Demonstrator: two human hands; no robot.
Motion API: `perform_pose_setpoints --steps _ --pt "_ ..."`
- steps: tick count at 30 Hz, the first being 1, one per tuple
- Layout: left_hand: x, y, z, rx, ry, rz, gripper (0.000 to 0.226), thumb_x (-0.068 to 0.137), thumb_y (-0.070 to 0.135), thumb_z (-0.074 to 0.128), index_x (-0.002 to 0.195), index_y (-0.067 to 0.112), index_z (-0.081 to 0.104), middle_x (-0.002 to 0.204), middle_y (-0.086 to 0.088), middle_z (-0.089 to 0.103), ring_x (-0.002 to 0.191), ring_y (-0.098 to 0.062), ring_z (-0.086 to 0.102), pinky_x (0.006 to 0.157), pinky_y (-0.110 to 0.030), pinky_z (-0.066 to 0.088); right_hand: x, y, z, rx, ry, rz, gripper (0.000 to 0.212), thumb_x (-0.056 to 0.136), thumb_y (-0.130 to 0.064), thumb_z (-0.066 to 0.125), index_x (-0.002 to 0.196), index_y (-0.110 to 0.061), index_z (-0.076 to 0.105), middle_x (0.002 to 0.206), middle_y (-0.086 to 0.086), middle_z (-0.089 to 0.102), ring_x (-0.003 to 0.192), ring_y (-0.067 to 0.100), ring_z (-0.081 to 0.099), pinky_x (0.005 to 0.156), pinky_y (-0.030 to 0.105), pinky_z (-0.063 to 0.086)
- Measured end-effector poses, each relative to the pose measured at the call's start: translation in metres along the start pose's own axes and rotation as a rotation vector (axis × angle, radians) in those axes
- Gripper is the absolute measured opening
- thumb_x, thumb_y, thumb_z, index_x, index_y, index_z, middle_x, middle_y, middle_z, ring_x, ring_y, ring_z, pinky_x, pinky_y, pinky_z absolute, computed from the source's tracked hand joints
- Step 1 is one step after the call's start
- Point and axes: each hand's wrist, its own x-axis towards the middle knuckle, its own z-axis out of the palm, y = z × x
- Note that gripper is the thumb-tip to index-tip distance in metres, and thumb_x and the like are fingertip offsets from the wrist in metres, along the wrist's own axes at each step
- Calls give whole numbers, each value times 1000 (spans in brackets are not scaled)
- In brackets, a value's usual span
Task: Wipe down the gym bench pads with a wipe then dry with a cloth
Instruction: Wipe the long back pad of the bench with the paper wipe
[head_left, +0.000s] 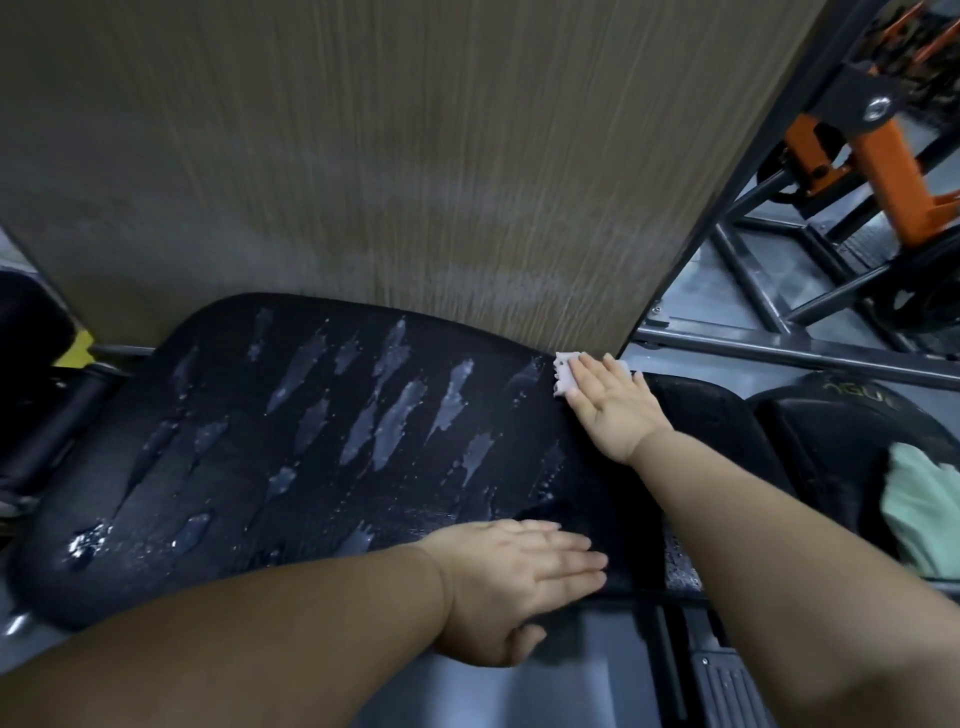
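**Dim light, wide-angle warp**

Low, cool light overall. Wet streaks (395, 415) on the black pad (156, 545) catch pale glare. The panel (363, 156) at 12 o'clock looks smeared. Straight frame bars (779, 353) bow toward 3 o'clock; corners stretch.

Wipe (567, 375) mostly hidden under right hand (613, 405); cloth (919, 514) cut off at edge.

Both forearms (260, 623) are bare (no sleeves, rings or watch).
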Motion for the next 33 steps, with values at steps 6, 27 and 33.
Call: perform_pose_setpoints --steps 6,27,33 --pt "0 0 -6 -52 -32 -17 66 84 33 41 146 10 42 152 -6 41 141 -22 33 117 -27 6 4 -7 0 27 21 35 55 103 -44 16 154 -25 9 161 -9 5 148 17 -3 119 41 -1" --pt "3 -1 3 27 -1 -17 70 92 32 46 155 14 21 161 -3 19 149 -18 11 117 -26 -9 -122 5 22 20 -36 -196 79 78 -70 -14 148 -34 -7 151 -21 -17 134 -3 -31 110 26 -22" --pt "3 -2 6 40 -1 -14 68 86 33 37 150 12 33 157 -5 32 145 -20 24 120 -32 9 -49 1 10 16 27 -52 54 102 -45 14 153 -28 7 160 -13 0 147 12 -6 117 43 -6"
